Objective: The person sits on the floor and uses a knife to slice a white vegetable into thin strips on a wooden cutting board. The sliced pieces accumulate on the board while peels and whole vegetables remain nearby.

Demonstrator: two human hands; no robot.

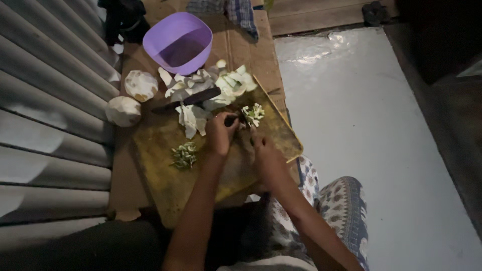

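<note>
Left hand [221, 134]: on the wooden cutting board [165, 180], fingers curled around a dark knife handle [231, 120]
Right hand [263, 153]: just right of the left, fingertips pressing down beside the small pale-green chopped bunch [253, 113] near the board's far edge
Dark blade [187, 101]: lying among the white and green peelings [206, 88] at the board's far side
Green shreds [184, 154]: on the board, left of the left wrist
Purple bowl [178, 42]: beyond the board
Two pale round vegetables [131, 98]: off the board's far left corner
</note>
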